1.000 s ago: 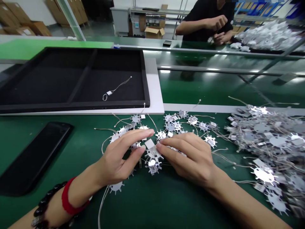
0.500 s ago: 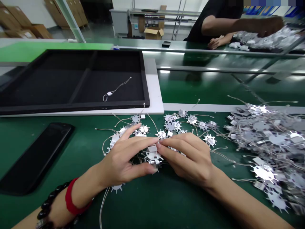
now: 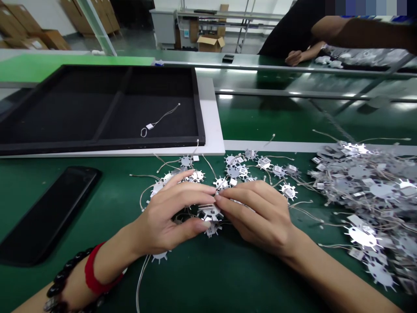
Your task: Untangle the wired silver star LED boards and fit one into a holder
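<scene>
My left hand (image 3: 167, 215) holds a silvery round plate with spiky tabs (image 3: 211, 213) between thumb and fingers. The plate is tilted, and a white block shows at its upper edge. Against that edge, my right hand (image 3: 260, 213) has its thumb and fingertips pinched together; what they grip is hidden. Another spiked plate (image 3: 213, 229) lies just below the held one. Behind both hands are several similar plates (image 3: 233, 171) with white blocks and thin wires. Part of one more plate (image 3: 159, 256) shows under my left wrist.
A large heap of spiked plates (image 3: 358, 171) lies at the right. A black divided tray (image 3: 81, 100) holds one wired white block (image 3: 149, 126). On the left lies a black, phone-shaped slab (image 3: 48, 213). Across the bench, a co-worker's arm (image 3: 365, 32) reaches over clear plastic bags.
The held plate has tipped, so its face shows less. My left thumb has moved slightly up and left. The co-worker's raised arm has stretched farther right.
</scene>
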A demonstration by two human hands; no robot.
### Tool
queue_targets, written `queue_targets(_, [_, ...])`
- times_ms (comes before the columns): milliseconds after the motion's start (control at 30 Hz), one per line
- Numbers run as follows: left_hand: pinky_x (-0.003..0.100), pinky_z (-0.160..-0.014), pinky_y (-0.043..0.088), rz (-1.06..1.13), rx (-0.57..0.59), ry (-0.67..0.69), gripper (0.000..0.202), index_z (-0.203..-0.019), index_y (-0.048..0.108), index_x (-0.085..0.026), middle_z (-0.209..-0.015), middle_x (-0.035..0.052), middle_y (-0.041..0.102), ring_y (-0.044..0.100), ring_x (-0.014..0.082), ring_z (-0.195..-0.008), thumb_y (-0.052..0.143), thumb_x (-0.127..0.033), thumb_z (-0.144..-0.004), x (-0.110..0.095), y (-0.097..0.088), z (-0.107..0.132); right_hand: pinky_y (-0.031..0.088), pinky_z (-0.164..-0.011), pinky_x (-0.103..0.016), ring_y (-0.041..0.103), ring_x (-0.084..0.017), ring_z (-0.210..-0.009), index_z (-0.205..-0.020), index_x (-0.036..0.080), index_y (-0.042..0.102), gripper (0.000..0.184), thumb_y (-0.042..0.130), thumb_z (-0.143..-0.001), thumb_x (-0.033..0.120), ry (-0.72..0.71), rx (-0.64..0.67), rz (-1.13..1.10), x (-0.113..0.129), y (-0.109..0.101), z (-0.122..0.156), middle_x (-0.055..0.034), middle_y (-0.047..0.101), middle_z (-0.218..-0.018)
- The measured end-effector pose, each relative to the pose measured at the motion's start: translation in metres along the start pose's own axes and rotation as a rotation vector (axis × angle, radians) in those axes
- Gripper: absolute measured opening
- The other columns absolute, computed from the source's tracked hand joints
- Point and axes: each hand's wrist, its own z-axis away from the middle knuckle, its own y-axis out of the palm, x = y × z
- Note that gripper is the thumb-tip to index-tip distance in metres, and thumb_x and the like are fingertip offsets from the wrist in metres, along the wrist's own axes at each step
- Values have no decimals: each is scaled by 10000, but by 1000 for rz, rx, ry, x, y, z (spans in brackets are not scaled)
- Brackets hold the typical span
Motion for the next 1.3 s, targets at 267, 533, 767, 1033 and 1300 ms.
queue_targets(267, [388, -1155, 407, 173, -30, -122, 178, -1059, 669, -191, -1030, 39, 742, 700, 157, -1006, 599, -92, -929, -4, -4, -3, 512, -659, -322, 679, -188, -804, -1016, 100, 691, 166, 617, -883, 34, 19, 39, -135, 1, -2, -1, -89, 752, -912])
queue_targets(533, [396, -1143, 416, 267, 16, -117, 123, -996, 678, -205, -977, 33, 742, 693, 174, -1005, 571, -159, -957, -4, -8, -4, 523, -646, -315, 677, -178, -780, -1000, 103, 693, 170, 617, -876, 15, 61, 27, -237, 2, -2, -4, -89, 750, -895])
queue_targets(767, [368, -1131, 420, 264, 18, -56, 248, -1024, 661, -199, -1070, 72, 722, 687, 198, -1034, 687, -424, -923, 0, -5, -2, 532, -651, -317, 682, -176, -788, -1003, 101, 700, 157, 613, -890, 35, 33, 22, -203, 1, -5, -4, -84, 753, -898])
queue_targets(1033, [287, -809, 596, 419, -18, -323, 114, -984, 685, -223, -1095, 79, 707, 696, 208, -989, 681, -326, -936, -1, -6, -2, 533, -661, -329, 665, -186, -810, -1069, 105, 718, 212, 544, -949, 85, -35, 28, -118, 1, -9, -2, -93, 756, -923])
queue_targets(1300, [228, -786, 608, 638, 0, -464, 232, -1082, 702, -224, -1032, 76, 740, 719, 180, -920, 663, -405, -943, -2, -6, -4, 540, -672, -314, 675, -169, -804, -1010, 113, 734, 206, 535, -961, 100, -56, 34, -34, 4, -17, -10, -71, 772, -889])
